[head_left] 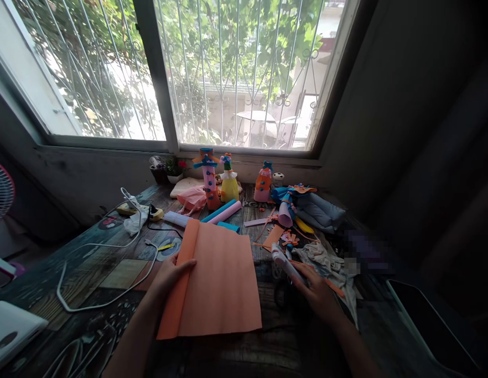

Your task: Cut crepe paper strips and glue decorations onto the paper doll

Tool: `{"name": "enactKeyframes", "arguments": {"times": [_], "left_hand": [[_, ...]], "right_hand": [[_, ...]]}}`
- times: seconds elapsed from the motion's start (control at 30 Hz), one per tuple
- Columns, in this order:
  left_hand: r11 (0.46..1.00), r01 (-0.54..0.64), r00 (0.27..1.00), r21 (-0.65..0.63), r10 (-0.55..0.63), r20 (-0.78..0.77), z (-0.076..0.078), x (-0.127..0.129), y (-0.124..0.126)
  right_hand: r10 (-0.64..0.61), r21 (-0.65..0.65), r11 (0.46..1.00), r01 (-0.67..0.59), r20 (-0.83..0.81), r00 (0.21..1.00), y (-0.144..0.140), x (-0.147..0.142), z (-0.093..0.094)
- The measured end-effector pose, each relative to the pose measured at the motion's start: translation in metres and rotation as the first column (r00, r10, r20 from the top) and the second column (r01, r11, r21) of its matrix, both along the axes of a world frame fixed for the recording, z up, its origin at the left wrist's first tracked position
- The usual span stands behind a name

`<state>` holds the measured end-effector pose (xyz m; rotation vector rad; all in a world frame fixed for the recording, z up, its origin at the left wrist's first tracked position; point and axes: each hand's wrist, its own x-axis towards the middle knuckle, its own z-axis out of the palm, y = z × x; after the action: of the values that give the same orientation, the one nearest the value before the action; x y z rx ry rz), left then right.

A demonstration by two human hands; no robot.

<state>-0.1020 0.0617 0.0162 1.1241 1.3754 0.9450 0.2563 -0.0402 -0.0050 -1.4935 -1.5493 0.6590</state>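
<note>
A sheet of orange paper [224, 283] stands out in front of me, its left edge folded over in a darker strip. My left hand [173, 275] grips that folded edge, thumb on top and the other fingers hidden underneath. To the right of the sheet, my right hand [314, 289] is closed around a slim white tube-shaped tool [285, 262] with faint reddish marks, its tip pointing up and left. I cannot make out its exact kind. The tool and the paper are apart. Orange paper scraps [274, 236] lie just beyond the tool.
Paper-dressed bottle figures [229, 184] stand at the back under the window. Rolled paper [228, 212] lies before them. A white cable [105, 308] loops across the left, near a power strip [139, 211]. A crumpled cloth [322, 257] and a dark-screened device [425, 320] are at right.
</note>
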Motion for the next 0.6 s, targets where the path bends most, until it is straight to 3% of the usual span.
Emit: {"name": "enactKeyframes", "arguments": {"times": [0.23,0.43,0.6], "left_hand": [[1.0,0.001,0.998,0.0,-0.001,0.057,-0.004,-0.002,0.003],[1.0,0.002,0.998,0.0,-0.002,0.068,-0.008,-0.001,0.007],[1.0,0.003,0.998,-0.002,-0.003,0.067,-0.011,0.003,0.008]], "right_hand": [[-0.157,-0.034,0.987,0.156,-0.372,0.915,0.007,0.008,-0.009],[-0.313,-0.118,0.94,0.319,-0.668,0.675,0.013,0.023,-0.016],[-0.37,-0.17,0.9,0.402,-0.784,0.498,0.008,0.041,-0.013]]}}
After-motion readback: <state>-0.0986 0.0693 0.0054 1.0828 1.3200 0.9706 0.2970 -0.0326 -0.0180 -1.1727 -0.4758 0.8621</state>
